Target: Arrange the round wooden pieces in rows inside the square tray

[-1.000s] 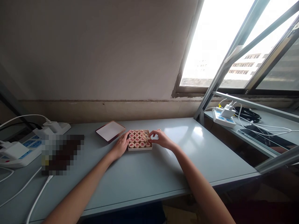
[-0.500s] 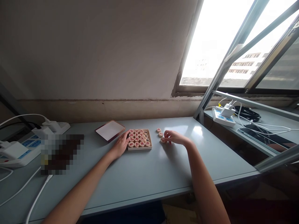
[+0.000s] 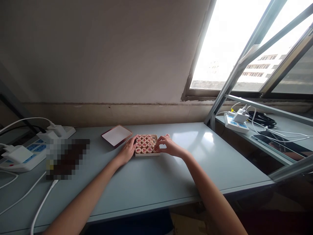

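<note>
One box (image 3: pixel 147 155) our left hand (image 3: pixel 127 152) touches, unclenched; our right hand (image 3: pixel 171 147) touches a piece (image 3: pixel 155 150), its grip we cannot tell.

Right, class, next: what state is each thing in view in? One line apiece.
Box: open, holding round pieces in rows
Lid: off, pale inside showing
Loose piece: outside the box, partly hidden
Left hand: rests against the box's left side
Right hand: bent at the box's right edge; grip unclear
Left power strip: plugs inserted
Right power strip: plug inserted
</note>
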Motion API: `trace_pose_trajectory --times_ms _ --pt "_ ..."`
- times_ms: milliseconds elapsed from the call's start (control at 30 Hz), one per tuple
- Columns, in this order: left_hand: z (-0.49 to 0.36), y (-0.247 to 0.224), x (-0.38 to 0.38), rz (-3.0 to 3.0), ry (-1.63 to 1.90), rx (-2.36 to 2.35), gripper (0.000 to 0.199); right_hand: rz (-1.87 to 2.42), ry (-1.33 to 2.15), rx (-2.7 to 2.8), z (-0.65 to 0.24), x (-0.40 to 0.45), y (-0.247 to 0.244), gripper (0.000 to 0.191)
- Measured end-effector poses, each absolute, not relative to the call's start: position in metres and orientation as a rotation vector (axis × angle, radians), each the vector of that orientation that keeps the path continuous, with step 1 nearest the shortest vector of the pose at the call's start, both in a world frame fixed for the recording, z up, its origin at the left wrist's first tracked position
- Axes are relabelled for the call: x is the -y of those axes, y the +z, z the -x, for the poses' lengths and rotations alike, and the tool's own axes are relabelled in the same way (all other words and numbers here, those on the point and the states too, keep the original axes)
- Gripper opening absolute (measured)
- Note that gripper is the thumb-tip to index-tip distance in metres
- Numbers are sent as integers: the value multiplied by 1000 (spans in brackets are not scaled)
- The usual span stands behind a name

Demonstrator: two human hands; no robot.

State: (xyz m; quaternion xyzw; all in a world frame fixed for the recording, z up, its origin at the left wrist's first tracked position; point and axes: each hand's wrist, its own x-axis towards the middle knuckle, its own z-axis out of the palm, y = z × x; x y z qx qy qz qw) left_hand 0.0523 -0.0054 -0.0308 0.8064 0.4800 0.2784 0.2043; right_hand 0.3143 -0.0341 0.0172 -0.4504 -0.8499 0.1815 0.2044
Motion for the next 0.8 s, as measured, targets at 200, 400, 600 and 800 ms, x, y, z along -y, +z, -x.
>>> trace_pose_trajectory --times_ms 200,400,600,800 --pt "-52 -31 5 -2242 744 -1337 49 1289 681 2281 -312 36 22 25" --pt "-51 -34 3 -2258 781 -1319 48 1286 1104 2189 -336 41 39 27" --pt "-50 -36 2 -2257 782 -1318 48 1871 920 2091 -379 36 31 22" --pt "-51 -37 1 -2245 787 -1318 48 1960 378 2078 -376 30 21 34"
